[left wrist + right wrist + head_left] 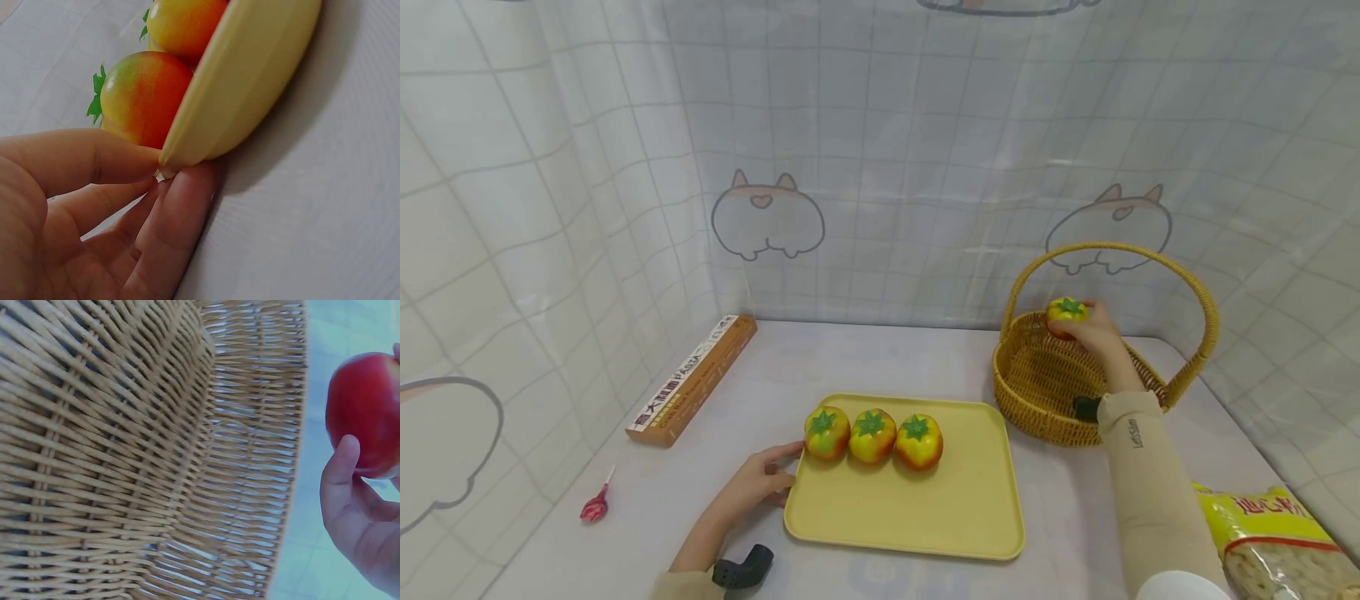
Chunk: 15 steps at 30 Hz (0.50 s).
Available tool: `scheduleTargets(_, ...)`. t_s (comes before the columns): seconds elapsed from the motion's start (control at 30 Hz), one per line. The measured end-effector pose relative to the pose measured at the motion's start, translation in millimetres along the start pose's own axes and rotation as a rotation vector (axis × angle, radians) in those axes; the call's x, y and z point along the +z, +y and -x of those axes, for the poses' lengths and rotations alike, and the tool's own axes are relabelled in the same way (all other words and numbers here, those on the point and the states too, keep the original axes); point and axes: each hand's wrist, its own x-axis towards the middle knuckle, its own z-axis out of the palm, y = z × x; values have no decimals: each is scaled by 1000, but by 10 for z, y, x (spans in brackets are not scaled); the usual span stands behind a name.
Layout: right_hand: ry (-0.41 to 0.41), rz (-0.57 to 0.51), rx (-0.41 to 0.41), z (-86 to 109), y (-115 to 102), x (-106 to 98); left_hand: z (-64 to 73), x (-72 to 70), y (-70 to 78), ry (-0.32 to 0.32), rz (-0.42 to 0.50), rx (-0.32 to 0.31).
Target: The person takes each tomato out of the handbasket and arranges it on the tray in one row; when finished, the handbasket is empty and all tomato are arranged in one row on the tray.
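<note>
My right hand grips a yellow-red tomato with a green star-shaped leaf on top. In the head view it overlaps the far rim of the wicker basket; the right wrist view shows the red underside of the tomato just past the woven rim. Thumb and fingers of my left hand pinch the left rim of the yellow tray, seen close up in the left wrist view. Three more tomatoes stand in a row along the tray's upper left, leaves up.
A brown pasta box lies at the back left, and a red-wrapped lollipop in front of it. At the front right is a yellow-topped clear bag. The basket's tall handle arches over it. A patterned curtain encloses the table.
</note>
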Motion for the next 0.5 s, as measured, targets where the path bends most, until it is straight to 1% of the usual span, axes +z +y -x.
scheduleTargets(0.07,14,-11,-14,32,-33,-7,-2,-4,-4,-6,6,5)
scheduleTargets(0.17,21,-62,-28,88,-94,-2,-8,-14,-11,-10,11,9)
scheduleTargets(0.43,9,-218,-14,224,-262,42,-18,-19,-10,4,-2,-3)
scheduleTargets(0.5,20,-239,-8,255,-292,59,-18,-17,-8,5,-5,-5)
